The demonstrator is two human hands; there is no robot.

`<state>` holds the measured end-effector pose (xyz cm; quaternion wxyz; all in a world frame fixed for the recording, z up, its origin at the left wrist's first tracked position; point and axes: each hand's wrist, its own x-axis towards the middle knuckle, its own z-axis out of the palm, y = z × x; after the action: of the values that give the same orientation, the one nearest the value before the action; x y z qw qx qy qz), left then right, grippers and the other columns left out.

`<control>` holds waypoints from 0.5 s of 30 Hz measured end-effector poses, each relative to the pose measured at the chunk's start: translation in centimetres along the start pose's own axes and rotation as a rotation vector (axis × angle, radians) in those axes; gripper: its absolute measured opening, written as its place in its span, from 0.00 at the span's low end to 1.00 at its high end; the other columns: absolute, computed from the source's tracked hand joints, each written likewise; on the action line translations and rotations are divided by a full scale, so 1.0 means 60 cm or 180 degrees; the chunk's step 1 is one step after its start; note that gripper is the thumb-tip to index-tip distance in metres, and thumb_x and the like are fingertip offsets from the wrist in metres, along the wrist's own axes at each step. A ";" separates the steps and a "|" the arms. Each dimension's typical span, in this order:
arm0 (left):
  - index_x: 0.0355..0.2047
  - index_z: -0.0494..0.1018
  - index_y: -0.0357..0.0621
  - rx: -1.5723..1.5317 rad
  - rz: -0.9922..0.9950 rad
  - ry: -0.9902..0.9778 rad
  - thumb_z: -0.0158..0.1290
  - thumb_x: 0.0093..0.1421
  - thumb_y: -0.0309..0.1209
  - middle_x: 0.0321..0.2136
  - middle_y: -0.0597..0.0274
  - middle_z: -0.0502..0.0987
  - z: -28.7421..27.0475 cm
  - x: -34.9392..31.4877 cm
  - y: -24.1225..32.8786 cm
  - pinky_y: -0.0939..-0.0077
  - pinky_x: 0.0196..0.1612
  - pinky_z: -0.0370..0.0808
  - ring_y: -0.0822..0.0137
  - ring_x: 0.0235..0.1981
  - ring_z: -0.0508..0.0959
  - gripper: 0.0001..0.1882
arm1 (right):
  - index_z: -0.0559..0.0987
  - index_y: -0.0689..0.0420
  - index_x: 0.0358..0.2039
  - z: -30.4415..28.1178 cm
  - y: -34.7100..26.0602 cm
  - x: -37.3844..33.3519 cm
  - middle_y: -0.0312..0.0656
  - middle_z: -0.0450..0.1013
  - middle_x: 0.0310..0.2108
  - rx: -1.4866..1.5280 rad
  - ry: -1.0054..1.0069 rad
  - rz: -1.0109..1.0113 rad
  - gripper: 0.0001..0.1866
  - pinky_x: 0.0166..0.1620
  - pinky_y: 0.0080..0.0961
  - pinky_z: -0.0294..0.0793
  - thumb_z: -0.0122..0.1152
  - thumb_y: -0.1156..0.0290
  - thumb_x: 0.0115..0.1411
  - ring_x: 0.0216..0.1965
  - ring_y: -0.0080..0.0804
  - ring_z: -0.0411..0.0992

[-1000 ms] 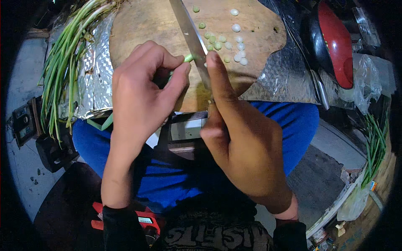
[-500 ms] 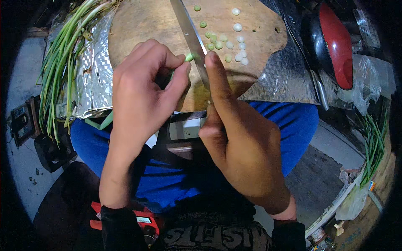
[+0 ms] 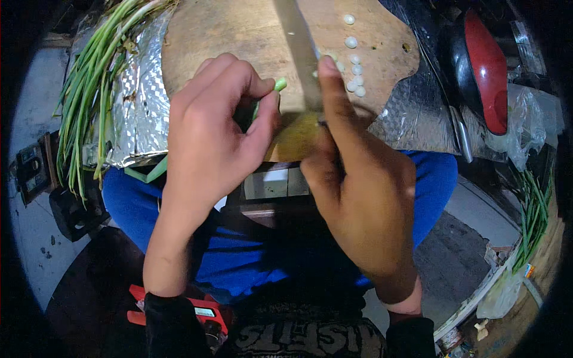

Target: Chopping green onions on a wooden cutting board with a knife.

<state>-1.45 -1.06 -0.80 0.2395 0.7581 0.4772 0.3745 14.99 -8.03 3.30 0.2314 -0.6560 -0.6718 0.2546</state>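
knife (image 3: 296, 48) moved left, green stalk (image 3: 279, 85) near blade

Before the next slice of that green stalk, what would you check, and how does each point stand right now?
1. Left hand pinches the thin green onion stalk: ok.
2. Left fingertips clear of the steel knife blade: close beside it, cannot tell.
3. Right hand grips the knife, forefinger along its spine: ok.
4. Round wooden cutting board lies flat on the crinkled foil sheet: ok.
5. Pale cut onion pieces lie right of the blade: ok.
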 end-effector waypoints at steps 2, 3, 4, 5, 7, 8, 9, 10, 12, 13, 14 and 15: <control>0.26 0.71 0.35 0.0025 -0.0045 -0.0062 0.62 0.50 0.19 0.23 0.53 0.71 0.000 -0.001 0.000 0.65 0.28 0.69 0.52 0.25 0.74 0.08 | 0.61 0.50 0.73 -0.005 0.005 -0.001 0.42 0.72 0.24 -0.0096 0.0091 -0.0065 0.43 0.32 0.29 0.76 0.61 0.82 0.56 0.24 0.32 0.73; 0.26 0.71 0.35 0.0019 -0.0047 -0.0056 0.62 0.50 0.19 0.23 0.53 0.71 0.000 0.000 0.002 0.65 0.28 0.69 0.52 0.25 0.74 0.08 | 0.62 0.50 0.73 -0.011 0.002 -0.001 0.42 0.72 0.24 0.0089 0.0003 -0.0067 0.43 0.32 0.29 0.76 0.62 0.81 0.56 0.23 0.32 0.73; 0.26 0.72 0.35 -0.0056 -0.0152 -0.0082 0.62 0.50 0.19 0.23 0.53 0.70 -0.001 0.000 0.004 0.66 0.28 0.69 0.53 0.25 0.74 0.08 | 0.62 0.50 0.73 -0.014 0.000 -0.002 0.41 0.72 0.24 0.0275 -0.0086 -0.0068 0.43 0.32 0.29 0.75 0.62 0.81 0.55 0.23 0.31 0.72; 0.26 0.72 0.35 -0.0130 -0.0256 -0.0109 0.62 0.50 0.19 0.23 0.53 0.70 0.000 0.001 0.005 0.66 0.28 0.69 0.53 0.24 0.73 0.08 | 0.62 0.50 0.73 -0.015 -0.002 -0.004 0.41 0.72 0.24 0.0269 -0.0088 -0.0067 0.43 0.32 0.29 0.75 0.62 0.81 0.55 0.23 0.31 0.72; 0.26 0.72 0.35 -0.0113 -0.0216 -0.0097 0.62 0.50 0.19 0.23 0.53 0.70 -0.001 0.001 0.005 0.66 0.28 0.69 0.53 0.24 0.73 0.08 | 0.62 0.50 0.73 -0.012 -0.009 -0.008 0.40 0.71 0.23 0.0277 -0.0050 -0.0091 0.43 0.32 0.28 0.75 0.63 0.79 0.55 0.23 0.30 0.71; 0.26 0.72 0.34 -0.0097 -0.0173 -0.0081 0.62 0.50 0.19 0.23 0.53 0.70 0.000 0.002 0.004 0.66 0.27 0.69 0.54 0.24 0.73 0.08 | 0.62 0.50 0.73 -0.011 -0.010 -0.008 0.40 0.71 0.23 0.0277 -0.0048 -0.0085 0.43 0.32 0.28 0.75 0.63 0.79 0.55 0.23 0.30 0.71; 0.26 0.72 0.34 -0.0094 -0.0173 -0.0080 0.62 0.50 0.19 0.23 0.53 0.70 -0.001 0.003 0.002 0.66 0.27 0.69 0.54 0.24 0.73 0.08 | 0.62 0.50 0.73 -0.010 -0.011 -0.007 0.40 0.70 0.23 0.0340 -0.0108 -0.0077 0.44 0.33 0.28 0.75 0.64 0.79 0.55 0.23 0.30 0.71; 0.26 0.72 0.34 -0.0064 -0.0051 -0.0064 0.62 0.50 0.19 0.22 0.53 0.70 -0.002 0.003 -0.001 0.66 0.27 0.69 0.54 0.23 0.73 0.08 | 0.61 0.51 0.73 -0.010 -0.012 -0.006 0.39 0.70 0.23 0.0401 -0.0166 -0.0069 0.44 0.33 0.28 0.75 0.64 0.78 0.55 0.23 0.30 0.70; 0.26 0.72 0.34 -0.0040 0.0069 -0.0049 0.62 0.50 0.19 0.22 0.53 0.70 -0.002 0.003 0.000 0.66 0.27 0.68 0.54 0.23 0.73 0.08 | 0.61 0.51 0.73 -0.012 -0.014 -0.005 0.39 0.69 0.23 0.0309 -0.0223 -0.0046 0.45 0.33 0.28 0.75 0.64 0.78 0.55 0.23 0.30 0.71; 0.25 0.72 0.34 -0.0048 -0.0079 -0.0091 0.62 0.50 0.19 0.22 0.53 0.70 -0.001 0.001 0.003 0.66 0.27 0.68 0.54 0.23 0.73 0.08 | 0.60 0.51 0.74 -0.012 -0.013 -0.005 0.38 0.69 0.23 0.0215 -0.0281 -0.0022 0.45 0.33 0.27 0.75 0.64 0.78 0.55 0.24 0.30 0.71; 0.25 0.71 0.34 -0.0054 -0.0228 -0.0134 0.62 0.50 0.19 0.22 0.53 0.70 0.000 0.001 0.005 0.65 0.27 0.68 0.54 0.24 0.72 0.08 | 0.60 0.51 0.74 -0.010 -0.012 -0.005 0.38 0.69 0.23 0.0213 -0.0283 -0.0019 0.45 0.33 0.27 0.75 0.64 0.78 0.55 0.24 0.30 0.71; 0.25 0.71 0.34 -0.0053 -0.0225 -0.0132 0.62 0.50 0.19 0.22 0.53 0.70 -0.001 0.001 0.005 0.65 0.27 0.68 0.54 0.24 0.72 0.08 | 0.59 0.51 0.74 -0.008 -0.014 -0.005 0.39 0.69 0.24 0.0369 -0.0242 -0.0020 0.46 0.34 0.27 0.75 0.64 0.79 0.55 0.24 0.30 0.71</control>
<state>-1.34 -1.13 -0.55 0.2687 0.7463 0.4955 0.3540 14.64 -8.33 4.22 0.2441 -0.6293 -0.6662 0.3170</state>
